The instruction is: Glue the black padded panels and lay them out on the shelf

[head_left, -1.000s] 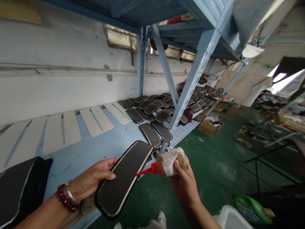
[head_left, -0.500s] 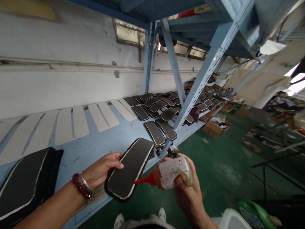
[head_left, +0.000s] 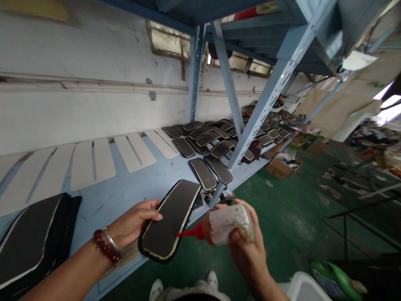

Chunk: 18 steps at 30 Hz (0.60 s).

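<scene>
My left hand [head_left: 139, 223] grips a black rounded panel [head_left: 171, 219] by its left edge, thumb on top. A pale yellowish line runs along the panel's border. In my right hand [head_left: 250, 246] is a squeeze bottle [head_left: 230, 223] with a whitish worn wrap and a red nozzle. The nozzle's tip is at the panel's right edge, near its lower part. Several similar black panels [head_left: 203, 173] lie on the blue table [head_left: 140, 184] beyond, and a stack of black pieces [head_left: 29, 236] sits at the left.
White strips [head_left: 94, 165] lie along the wall side of the table. A blue metal post [head_left: 260, 117] rises at the table's front edge. On the green floor are a cardboard box [head_left: 280, 167], a white bin [head_left: 308, 288] and a green jug [head_left: 336, 280] at the lower right.
The nozzle tip has shifted slightly up along the panel's right edge. Both hands keep nearly the same place and hold the same things.
</scene>
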Each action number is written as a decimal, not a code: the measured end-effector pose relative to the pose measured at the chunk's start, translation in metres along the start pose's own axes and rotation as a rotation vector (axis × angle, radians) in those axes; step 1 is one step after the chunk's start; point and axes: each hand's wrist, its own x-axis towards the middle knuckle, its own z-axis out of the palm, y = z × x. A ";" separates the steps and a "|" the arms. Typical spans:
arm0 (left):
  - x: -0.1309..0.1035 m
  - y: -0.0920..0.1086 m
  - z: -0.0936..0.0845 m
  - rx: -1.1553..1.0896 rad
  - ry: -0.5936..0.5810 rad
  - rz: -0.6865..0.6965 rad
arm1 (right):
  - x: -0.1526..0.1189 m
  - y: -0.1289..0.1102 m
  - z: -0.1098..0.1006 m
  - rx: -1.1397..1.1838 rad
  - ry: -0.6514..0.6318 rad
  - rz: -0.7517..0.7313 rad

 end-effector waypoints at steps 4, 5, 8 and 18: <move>-0.006 0.000 0.006 -0.005 -0.026 0.003 | 0.026 0.004 -0.007 0.045 0.170 -0.083; -0.008 -0.001 0.007 -0.001 -0.027 0.011 | 0.029 0.006 -0.009 0.057 0.199 -0.058; -0.011 -0.006 0.011 0.023 -0.010 0.046 | 0.032 0.016 -0.013 0.119 0.194 0.234; -0.013 -0.032 0.042 0.009 -0.041 0.070 | 0.058 0.011 -0.010 0.099 0.245 -0.133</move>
